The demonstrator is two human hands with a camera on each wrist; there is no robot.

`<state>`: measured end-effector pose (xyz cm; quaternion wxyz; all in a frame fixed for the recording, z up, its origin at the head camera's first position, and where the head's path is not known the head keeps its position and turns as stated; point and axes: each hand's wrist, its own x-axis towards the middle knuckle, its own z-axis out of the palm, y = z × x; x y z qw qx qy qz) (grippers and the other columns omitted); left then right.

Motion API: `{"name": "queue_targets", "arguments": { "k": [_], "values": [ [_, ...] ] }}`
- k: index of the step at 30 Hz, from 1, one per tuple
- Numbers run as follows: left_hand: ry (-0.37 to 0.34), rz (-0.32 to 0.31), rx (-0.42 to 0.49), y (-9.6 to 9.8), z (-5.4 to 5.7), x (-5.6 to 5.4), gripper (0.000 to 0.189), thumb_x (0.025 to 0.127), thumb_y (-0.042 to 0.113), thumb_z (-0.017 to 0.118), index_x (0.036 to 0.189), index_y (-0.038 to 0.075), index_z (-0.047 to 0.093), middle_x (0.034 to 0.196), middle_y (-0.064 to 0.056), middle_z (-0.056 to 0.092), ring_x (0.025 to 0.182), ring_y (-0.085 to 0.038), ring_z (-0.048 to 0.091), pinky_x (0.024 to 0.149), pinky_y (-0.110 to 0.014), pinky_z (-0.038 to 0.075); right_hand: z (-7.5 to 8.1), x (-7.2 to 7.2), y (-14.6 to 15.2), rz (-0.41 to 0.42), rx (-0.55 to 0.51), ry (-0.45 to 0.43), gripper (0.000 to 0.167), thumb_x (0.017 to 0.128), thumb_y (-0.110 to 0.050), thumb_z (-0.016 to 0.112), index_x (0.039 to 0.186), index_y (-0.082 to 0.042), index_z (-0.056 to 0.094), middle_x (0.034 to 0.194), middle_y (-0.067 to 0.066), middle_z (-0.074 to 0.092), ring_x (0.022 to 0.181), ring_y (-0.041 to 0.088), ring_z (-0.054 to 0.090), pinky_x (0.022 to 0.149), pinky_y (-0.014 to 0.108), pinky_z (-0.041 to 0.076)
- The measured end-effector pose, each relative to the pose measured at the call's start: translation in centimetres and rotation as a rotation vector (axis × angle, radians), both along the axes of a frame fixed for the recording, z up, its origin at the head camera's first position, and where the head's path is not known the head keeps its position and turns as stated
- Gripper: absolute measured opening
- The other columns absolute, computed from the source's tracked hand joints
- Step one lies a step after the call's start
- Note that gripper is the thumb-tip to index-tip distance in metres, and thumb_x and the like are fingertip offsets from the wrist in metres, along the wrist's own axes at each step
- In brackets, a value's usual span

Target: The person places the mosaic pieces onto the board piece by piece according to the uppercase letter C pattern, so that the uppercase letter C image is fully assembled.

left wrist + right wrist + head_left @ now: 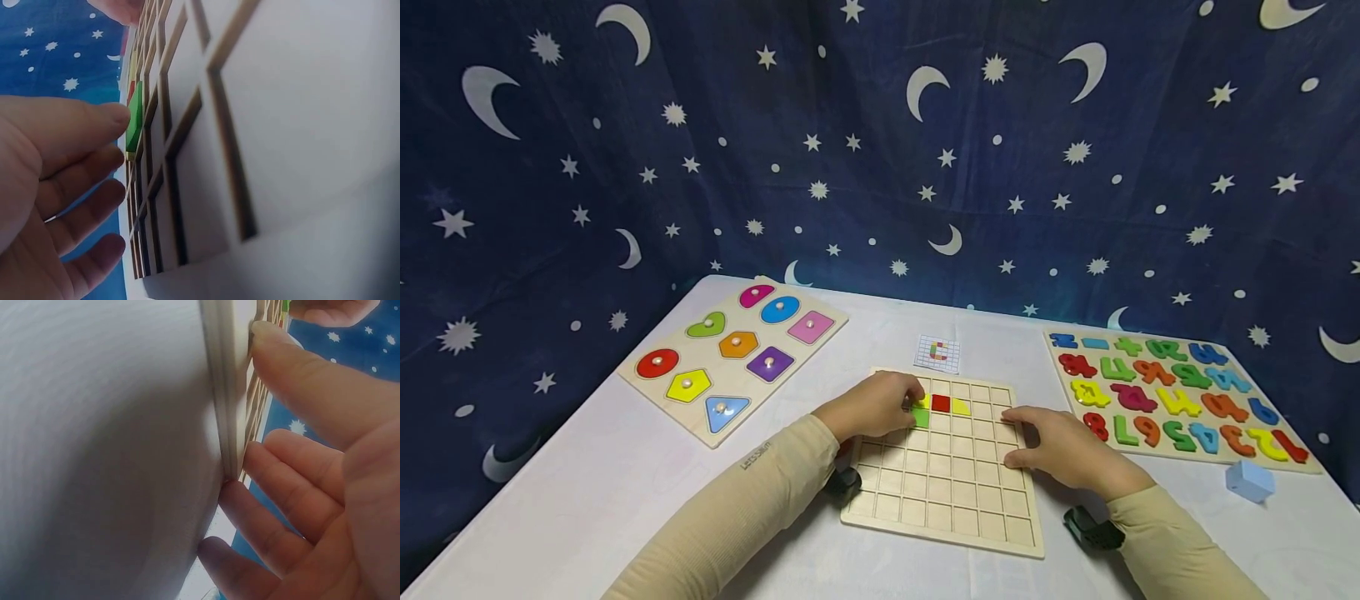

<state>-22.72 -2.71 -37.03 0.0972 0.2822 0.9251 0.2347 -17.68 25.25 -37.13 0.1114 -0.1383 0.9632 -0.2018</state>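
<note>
A square wooden grid board (pixel 955 500) lies on the table between the hands. Near its far left corner sit a green tile (pixel 919 417), a red tile (pixel 940 403) and a yellow tile (pixel 960 407). Another yellow tile (pixel 924 401) is partly hidden by my left hand (pixel 880 404). In the left wrist view, the thumb tip lies right at the green tile (pixel 134 119), while the other fingers are loosely bent. At the board's right edge rests my right hand (pixel 1063 446), fingers spread. Its thumb (pixel 294 356) touches the board's rim, and the fingertips lie along the side.
Behind the board lies a small card (pixel 937 353) printed with a coloured grid pattern. A knobbed shape puzzle (pixel 741 312) is at the left, and a number puzzle (pixel 1150 446) at the right. A light blue block (pixel 1250 481) sits in front of the number puzzle. A starry cloth (pixel 880 167) hangs behind.
</note>
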Motion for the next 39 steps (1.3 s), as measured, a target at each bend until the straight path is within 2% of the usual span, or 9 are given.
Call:
{"name": "queue_targets", "arguments": {
  "k": [7, 16, 21, 25, 28, 35, 39],
  "values": [
    [-0.012, -0.041, 0.022, -0.2, 0.0, 0.1, 0.020, 0.086, 0.007, 0.077, 0.105, 0.007, 0.070, 0.096, 0.002, 0.068, 0.089, -0.012, 0.057, 0.091, -0.029, 0.048, 0.0, 0.0, 0.1, 0.006, -0.001, -0.001, 0.070, 0.080, -0.039, 0.083, 0.136, -0.005, 0.059, 0.138, 0.023, 0.055, 0.130, 0.047, 0.046, 0.103, 0.064, 0.036],
    [-0.036, -0.044, 0.035, -0.5, 0.0, 0.1, 0.020, 0.087, 0.007, 0.076, 0.106, 0.007, 0.070, 0.096, 0.003, 0.068, 0.089, -0.011, 0.058, 0.091, -0.029, 0.048, -0.1, 0.0, 0.1, 0.003, -0.005, -0.004, 0.069, 0.080, -0.038, 0.083, 0.136, -0.005, 0.059, 0.139, 0.023, 0.055, 0.130, 0.047, 0.046, 0.103, 0.064, 0.036],
    [-0.058, 0.000, 0.039, -1.3, 0.5, 0.1, 0.026, 0.089, 0.009, 0.073, 0.115, 0.007, 0.069, 0.106, -0.001, 0.069, 0.099, -0.015, 0.061, 0.096, -0.033, 0.048, 0.0, 0.1, 0.0, 0.001, -0.008, -0.004, 0.068, 0.081, -0.037, 0.083, 0.136, -0.005, 0.059, 0.139, 0.023, 0.055, 0.130, 0.046, 0.046, 0.104, 0.063, 0.036],
    [-0.061, 0.032, 0.038, -2.4, 1.1, 0.3, 0.036, 0.090, 0.013, 0.073, 0.125, 0.007, 0.066, 0.118, -0.005, 0.067, 0.112, -0.022, 0.060, 0.101, -0.038, 0.046, 0.0, 0.0, -0.1, -0.005, -0.005, 0.001, 0.068, 0.081, -0.036, 0.083, 0.136, -0.005, 0.059, 0.139, 0.022, 0.055, 0.130, 0.045, 0.047, 0.104, 0.063, 0.036],
    [-0.067, 0.063, 0.038, -3.4, 1.5, 0.5, 0.038, 0.091, 0.014, 0.073, 0.128, 0.007, 0.065, 0.122, -0.007, 0.066, 0.116, -0.024, 0.059, 0.103, -0.040, 0.044, 0.1, 0.0, -0.1, -0.006, -0.003, 0.002, 0.068, 0.081, -0.036, 0.083, 0.136, -0.006, 0.059, 0.139, 0.022, 0.055, 0.130, 0.045, 0.047, 0.104, 0.063, 0.036],
    [-0.109, 0.193, 0.041, -5.8, 1.5, 1.0, 0.040, 0.089, 0.015, 0.075, 0.128, 0.011, 0.066, 0.124, -0.006, 0.064, 0.109, -0.023, 0.058, 0.102, -0.042, 0.046, 0.1, 0.0, -0.1, 0.004, -0.005, 0.003, 0.068, 0.081, -0.037, 0.083, 0.136, -0.006, 0.059, 0.138, 0.022, 0.055, 0.129, 0.045, 0.047, 0.103, 0.064, 0.036],
    [-0.113, 0.241, 0.026, -7.0, 1.4, 1.0, 0.041, 0.088, 0.015, 0.076, 0.128, 0.012, 0.066, 0.125, -0.007, 0.064, 0.109, -0.022, 0.058, 0.101, -0.042, 0.047, 0.2, 0.1, 0.0, 0.008, -0.009, 0.003, 0.069, 0.081, -0.038, 0.083, 0.136, -0.005, 0.059, 0.138, 0.023, 0.055, 0.130, 0.046, 0.047, 0.103, 0.064, 0.036]
  ]
}}
